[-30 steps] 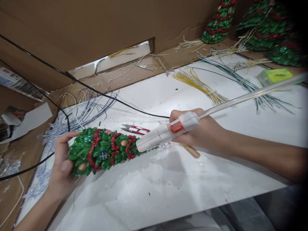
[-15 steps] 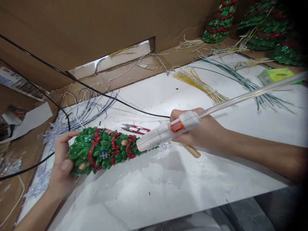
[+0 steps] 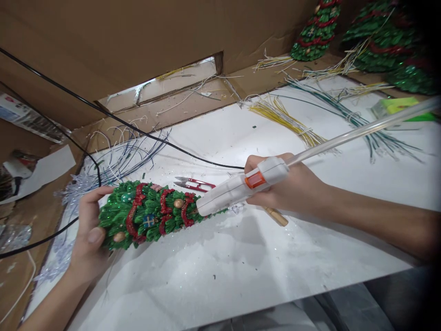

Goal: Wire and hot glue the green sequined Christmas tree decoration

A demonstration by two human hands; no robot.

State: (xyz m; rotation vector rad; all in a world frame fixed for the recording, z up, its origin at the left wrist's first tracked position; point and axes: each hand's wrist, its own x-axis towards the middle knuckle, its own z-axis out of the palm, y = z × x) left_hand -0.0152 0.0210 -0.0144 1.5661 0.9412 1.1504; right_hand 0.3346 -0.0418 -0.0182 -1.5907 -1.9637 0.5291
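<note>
A green Christmas tree figurine (image 3: 148, 216) with red garlands and small ornaments lies on its side, tip to the right. My left hand (image 3: 88, 234) grips its wide base, thumb on the near side. In my right hand (image 3: 272, 184) is a white hot glue gun (image 3: 223, 195) with an orange window and a clear glue stick (image 3: 344, 140) sticking out behind. The gun's front end covers the tree's upper part, so the nozzle and any contact are hidden. Red thread snips (image 3: 195, 184) lie just behind the tree. Beneath my right hand a wooden handle (image 3: 276, 216) shows.
Bundled yellow wires (image 3: 285, 122) and green wires (image 3: 347, 115) lie at the back right. Loose blue and white wires (image 3: 127, 149) sit at the left. A black cord (image 3: 155, 137) crosses toward the gun. More tree figurines (image 3: 315, 34) stand by the cardboard wall (image 3: 120, 41).
Almost nothing differs. Both hands, the tree and the glue gun hold nearly the same positions, with only a slight shift of the whole view.
</note>
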